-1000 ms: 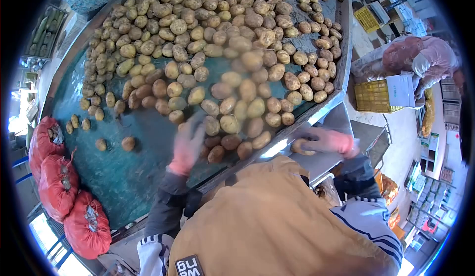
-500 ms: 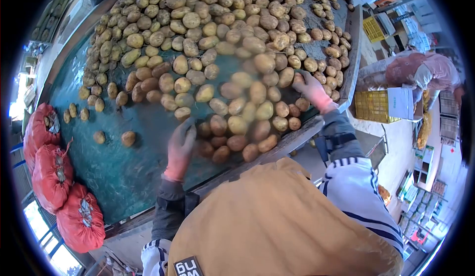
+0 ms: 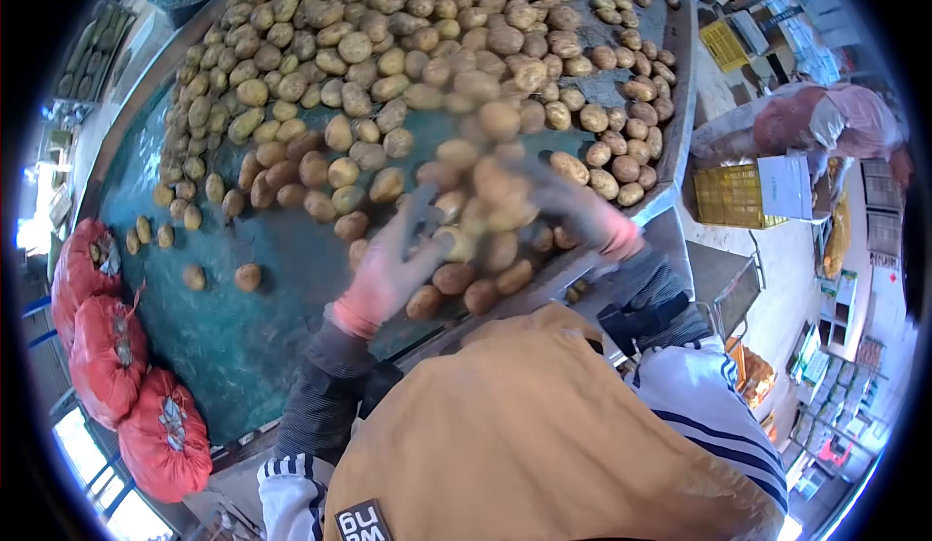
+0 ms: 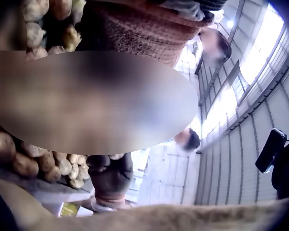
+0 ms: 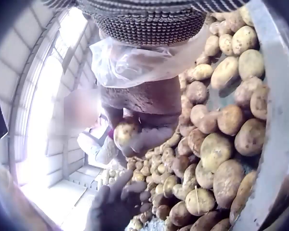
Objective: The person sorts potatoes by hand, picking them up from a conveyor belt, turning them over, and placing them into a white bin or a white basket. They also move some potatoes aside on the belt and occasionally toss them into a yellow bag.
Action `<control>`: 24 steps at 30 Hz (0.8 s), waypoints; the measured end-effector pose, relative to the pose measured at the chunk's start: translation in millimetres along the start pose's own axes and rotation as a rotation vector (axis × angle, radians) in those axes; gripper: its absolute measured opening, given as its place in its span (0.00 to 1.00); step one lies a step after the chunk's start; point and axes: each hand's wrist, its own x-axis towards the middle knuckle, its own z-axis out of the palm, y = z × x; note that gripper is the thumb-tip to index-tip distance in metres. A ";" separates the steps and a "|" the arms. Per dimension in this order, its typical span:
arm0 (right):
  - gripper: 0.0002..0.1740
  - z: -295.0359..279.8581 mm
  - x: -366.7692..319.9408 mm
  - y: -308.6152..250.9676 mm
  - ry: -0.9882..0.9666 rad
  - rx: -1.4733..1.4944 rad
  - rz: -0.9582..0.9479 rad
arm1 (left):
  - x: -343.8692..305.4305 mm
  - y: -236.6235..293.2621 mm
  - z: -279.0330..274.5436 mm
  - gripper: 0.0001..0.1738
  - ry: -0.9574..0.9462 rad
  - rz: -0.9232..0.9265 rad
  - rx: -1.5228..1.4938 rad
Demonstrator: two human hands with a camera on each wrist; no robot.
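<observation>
Potatoes (image 3: 356, 48) lie in a broad heap on a green-topped table (image 3: 223, 347). My left hand (image 3: 388, 267), in a glove with a pink cuff and grey fingers, reaches over the near potatoes. In the right wrist view this left hand (image 5: 114, 204) has its fingers spread, nothing between them. My right hand (image 3: 580, 209), gloved alike and blurred, is over potatoes by the table's near right edge. Seen in the right wrist view, its fingers curl round a potato (image 5: 126, 133). A blurred patch hides much of the left wrist view.
Red mesh sacks (image 3: 165, 434) line the table's left edge. A raised metal rim (image 3: 680, 104) bounds the right side. Beyond it, another person (image 3: 825, 119) bends beside a yellow crate (image 3: 728, 192). Single potatoes (image 3: 248, 277) lie apart on the left.
My right hand went from beyond the near edge up to the right-hand potatoes, then came back leftward and nearer. The left hand drew back slightly, then moved right over the near potatoes.
</observation>
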 end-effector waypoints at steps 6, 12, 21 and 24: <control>0.33 27.2 -33.6 -1.1 -0.169 -0.209 0.173 | 1.7 4.8 27.8 0.28 -0.155 -0.012 0.041; 0.26 -21.6 -125.4 -51.5 -0.208 -0.569 0.404 | -21.4 -50.8 -22.0 0.20 0.246 -0.083 -0.121; 0.27 -73.8 -46.6 42.8 0.679 -1.070 0.176 | -61.4 -117.1 -31.7 0.18 0.433 -0.058 0.118; 0.40 -92.2 -6.9 78.5 0.670 -1.441 0.086 | -70.0 -115.2 -31.5 0.18 0.461 -0.055 0.074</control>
